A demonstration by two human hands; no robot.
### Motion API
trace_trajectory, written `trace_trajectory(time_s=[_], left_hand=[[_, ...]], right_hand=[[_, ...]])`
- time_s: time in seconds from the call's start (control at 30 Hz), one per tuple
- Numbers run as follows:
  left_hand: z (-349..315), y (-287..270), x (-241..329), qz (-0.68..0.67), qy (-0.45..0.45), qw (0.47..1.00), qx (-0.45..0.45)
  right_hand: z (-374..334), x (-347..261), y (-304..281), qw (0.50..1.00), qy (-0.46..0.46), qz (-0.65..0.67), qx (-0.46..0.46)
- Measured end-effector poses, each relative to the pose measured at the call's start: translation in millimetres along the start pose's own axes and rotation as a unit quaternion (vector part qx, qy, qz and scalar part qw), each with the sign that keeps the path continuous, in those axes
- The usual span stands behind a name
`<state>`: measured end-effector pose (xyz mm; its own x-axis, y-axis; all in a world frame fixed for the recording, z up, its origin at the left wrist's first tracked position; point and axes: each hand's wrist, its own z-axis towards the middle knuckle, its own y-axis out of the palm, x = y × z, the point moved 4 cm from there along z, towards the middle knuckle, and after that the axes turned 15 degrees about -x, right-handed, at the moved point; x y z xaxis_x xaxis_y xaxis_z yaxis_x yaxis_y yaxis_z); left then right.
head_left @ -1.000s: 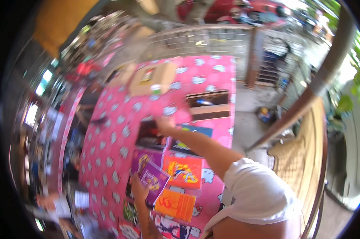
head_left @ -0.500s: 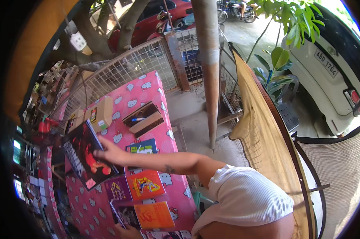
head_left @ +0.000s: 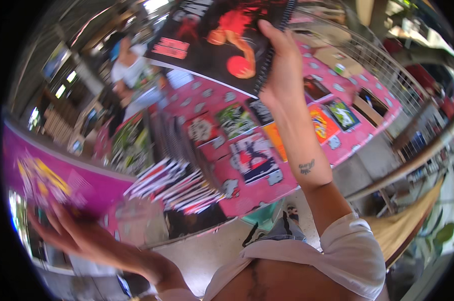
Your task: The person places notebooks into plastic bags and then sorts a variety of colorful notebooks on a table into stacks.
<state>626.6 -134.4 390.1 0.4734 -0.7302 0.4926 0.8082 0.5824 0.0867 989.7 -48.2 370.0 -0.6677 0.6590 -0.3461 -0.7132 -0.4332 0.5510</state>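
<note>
My right hand (head_left: 282, 70) is raised and closed on a black spiral notebook (head_left: 202, 50), thumb over the cover by its coil. A red and orange player with a ball is printed on that cover. At the far left my left hand (head_left: 71, 233) has its fingers stretched apart, overlapping the lower edge of a purple notebook-like cover (head_left: 86, 183) with yellow artwork. Blur hides whether it bears that cover's weight. Between my hands stands a tall stack of notebooks (head_left: 172, 160). Several covers lie spread on the pink table (head_left: 287, 185), including a white-and-navy notebook (head_left: 254, 158).
Across the table is another person (head_left: 136, 75) in a white shirt, blurred. An open cardboard box (head_left: 370, 108) sits at the table's right end, near flattened cardboard (head_left: 337, 60). A metal pole (head_left: 402, 168) and wire fence (head_left: 407, 75) border the right side.
The view has swung left. My right hand keeps the black notebook, now lifted higher. The left hand, earlier pinching a spiral notebook, is now spread against the purple cover; the stack and other person came into view.
</note>
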Motion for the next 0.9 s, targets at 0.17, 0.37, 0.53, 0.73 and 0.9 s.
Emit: trace_trajectory(time_s=[0.17,0.37,0.53,0.73,0.9], left_hand=[[82.9,-23.5,-84.8,-0.092,-0.158,0.957,-0.224],[33.8,4.6,-157.5,0.3,-0.041,0.789,-0.535],[-26.1,56.2,-26.3,0.187,0.065,0.929,-0.312],[-320.1,214.6,9.9,-0.06,0.096,0.672,-0.732],[-498.4,376.4,19.8,-0.047,0.139,0.637,-0.757]], right_hand=[[-8.8,176.6,57.8,0.978,0.204,-0.02,-0.047],[-79.9,227.2,11.9,0.864,0.398,-0.305,-0.04],[-134.1,131.3,-148.5,0.785,0.262,-0.559,-0.05],[-232.7,-31.2,-414.6,0.455,0.449,-0.767,0.061],[-271.3,-149.5,-499.3,0.351,0.462,-0.812,0.065]])
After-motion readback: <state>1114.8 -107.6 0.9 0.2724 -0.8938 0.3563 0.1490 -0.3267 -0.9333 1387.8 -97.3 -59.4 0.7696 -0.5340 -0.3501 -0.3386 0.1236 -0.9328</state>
